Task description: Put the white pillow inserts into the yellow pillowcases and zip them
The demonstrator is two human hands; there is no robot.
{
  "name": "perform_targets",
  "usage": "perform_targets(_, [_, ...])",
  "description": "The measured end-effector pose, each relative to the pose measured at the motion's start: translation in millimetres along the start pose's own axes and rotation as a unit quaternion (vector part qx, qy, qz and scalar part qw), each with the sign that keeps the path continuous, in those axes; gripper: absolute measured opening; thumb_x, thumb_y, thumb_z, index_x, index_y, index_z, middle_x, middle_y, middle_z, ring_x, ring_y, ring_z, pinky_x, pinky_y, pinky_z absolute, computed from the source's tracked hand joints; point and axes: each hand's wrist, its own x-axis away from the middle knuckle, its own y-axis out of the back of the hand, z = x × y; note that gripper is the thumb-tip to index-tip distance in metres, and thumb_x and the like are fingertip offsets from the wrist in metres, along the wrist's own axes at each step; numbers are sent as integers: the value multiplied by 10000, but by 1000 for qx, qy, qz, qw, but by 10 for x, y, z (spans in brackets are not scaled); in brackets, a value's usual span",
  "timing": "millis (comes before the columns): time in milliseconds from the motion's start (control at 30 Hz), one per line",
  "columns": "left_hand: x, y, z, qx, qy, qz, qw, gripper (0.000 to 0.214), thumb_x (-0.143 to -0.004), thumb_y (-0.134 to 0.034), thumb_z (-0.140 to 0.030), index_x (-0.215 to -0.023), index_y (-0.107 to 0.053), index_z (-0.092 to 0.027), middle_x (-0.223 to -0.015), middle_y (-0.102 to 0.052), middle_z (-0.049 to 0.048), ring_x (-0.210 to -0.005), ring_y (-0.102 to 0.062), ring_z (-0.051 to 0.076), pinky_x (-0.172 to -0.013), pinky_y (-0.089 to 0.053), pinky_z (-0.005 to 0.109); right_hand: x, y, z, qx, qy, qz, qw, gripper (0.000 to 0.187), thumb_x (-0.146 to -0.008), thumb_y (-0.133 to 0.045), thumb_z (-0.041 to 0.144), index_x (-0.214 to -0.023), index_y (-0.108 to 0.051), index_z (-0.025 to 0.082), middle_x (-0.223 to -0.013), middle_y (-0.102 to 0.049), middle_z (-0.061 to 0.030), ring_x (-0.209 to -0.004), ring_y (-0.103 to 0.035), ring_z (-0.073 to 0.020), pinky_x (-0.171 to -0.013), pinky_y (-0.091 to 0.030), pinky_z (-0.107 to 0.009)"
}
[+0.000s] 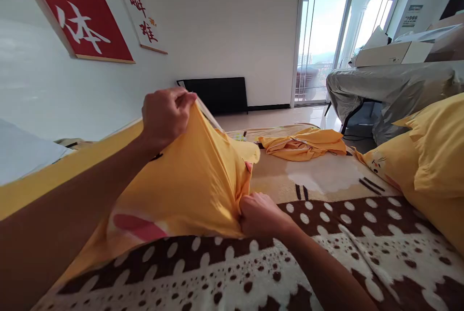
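Note:
Between my hands stretches a yellow pillowcase (184,176) with a pink print, pulled taut into folds. My left hand (166,115) is closed on its upper edge, raised above the bed. Lower and to the right, my right hand (261,214) grips a bunched corner close to the bed surface. The cloth slopes down to the lower left, partly behind my left forearm. Whether anything is inside it I cannot tell. Under it lies a brown and cream patterned blanket (290,262).
A crumpled yellow cloth (304,144) lies at the bed's far side. Yellow pillows (435,156) are piled at the right. Beyond stand a plastic-covered table (391,79) with boxes (391,55), a black panel (217,94) against the wall, and a sliding glass door (326,35).

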Motion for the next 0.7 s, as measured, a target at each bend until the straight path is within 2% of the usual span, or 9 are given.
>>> perform_targets(100, [-102,60,-277,42,-63,47,996,408,-906,-463,-357,-734,-613,-20,-558,-310,-56,-555,-247,21,-606,-190,214,198,32,244,51,30,8,998,170,-727,-527,206,-768,-684,153,-731,-698,-112,-641,-646,-214,-563,-422,-277])
perform_targets(200, [-165,134,-346,59,-91,85,990,427,-895,-476,-361,-734,-618,7,-557,-255,-67,-551,-233,1,-622,-183,202,294,-10,379,63,47,8,997,112,-722,-541,185,-704,-648,155,-639,-668,-94,-593,-636,-218,-525,-412,-278])
perform_targets(333, [-223,93,-82,74,-53,99,991,463,-879,-462,-403,-815,-640,20,-558,-288,-67,-555,-284,12,-664,-252,213,253,-150,456,48,86,-3,995,101,-678,-560,155,-748,-633,160,-631,-656,-76,-555,-610,-211,-471,-357,-266])
perform_targets(400, [-130,-19,158,76,-27,169,982,447,-869,-448,-414,-843,-648,-15,-576,-394,-47,-581,-372,51,-694,-333,239,219,-228,482,45,104,18,993,151,-658,-558,123,-779,-639,164,-653,-659,-64,-550,-589,-190,-462,-324,-255])
perform_targets(500, [304,-172,569,103,-11,294,950,380,-798,-494,-413,-970,-631,-103,-961,-619,72,-880,-553,185,-864,-403,318,215,-276,497,50,132,67,988,147,-614,-563,95,-723,-642,154,-648,-646,-54,-546,-539,-162,-461,-279,-253])
perform_targets(567, [776,-181,836,132,10,276,952,548,-740,-543,-481,-1190,-525,-169,-1268,-545,106,-1131,-498,263,-985,-352,371,238,-225,466,46,142,51,988,140,-587,-564,87,-696,-636,138,-656,-636,-60,-551,-503,-143,-470,-258,-258])
perform_targets(600, [1045,-153,954,142,82,279,946,576,-714,-568,-539,-1170,-522,-191,-1204,-592,100,-1067,-544,264,-929,-398,365,248,-175,437,37,138,35,989,127,-586,-556,86,-681,-628,133,-646,-623,-59,-541,-480,-131,-472,-249,-260])
perform_targets(633, [1319,-110,1054,162,175,318,918,518,-710,-547,-611,-1026,-571,-202,-995,-670,80,-892,-606,248,-804,-454,345,256,-117,406,19,123,20,992,104,-598,-544,88,-661,-614,132,-621,-603,-50,-524,-453,-119,-472,-242,-260])
perform_targets(700, [1838,-4,1170,285,339,446,778,555,-713,-439,-737,-735,-582,-201,-640,-655,62,-598,-601,227,-544,-441,302,252,-19,366,-40,70,-32,996,79,-641,-512,100,-630,-579,141,-588,-560,-29,-516,-425,-107,-482,-258,-251])
